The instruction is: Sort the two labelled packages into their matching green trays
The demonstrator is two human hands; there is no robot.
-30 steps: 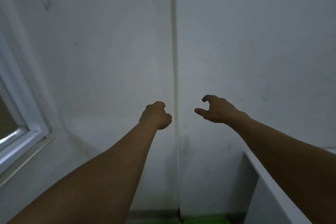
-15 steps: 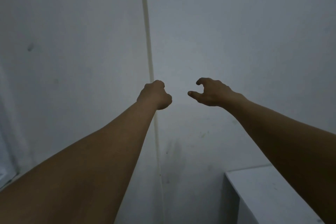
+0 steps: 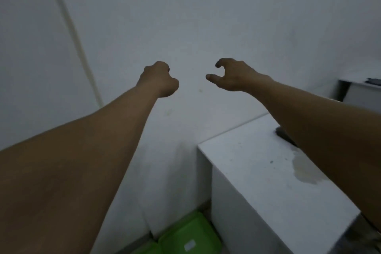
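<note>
At mid-frame, the left hand (image 3: 159, 80) is curling into an empty fist, the right hand (image 3: 232, 75) is hanging half-open (holding nothing); green trays (image 3: 189, 237) are lying bottom centre.

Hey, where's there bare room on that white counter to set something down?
The white counter is bare at its near-left corner, between its left edge and the stain. Further right, the right forearm covers it, with a dark object at the back.
</note>
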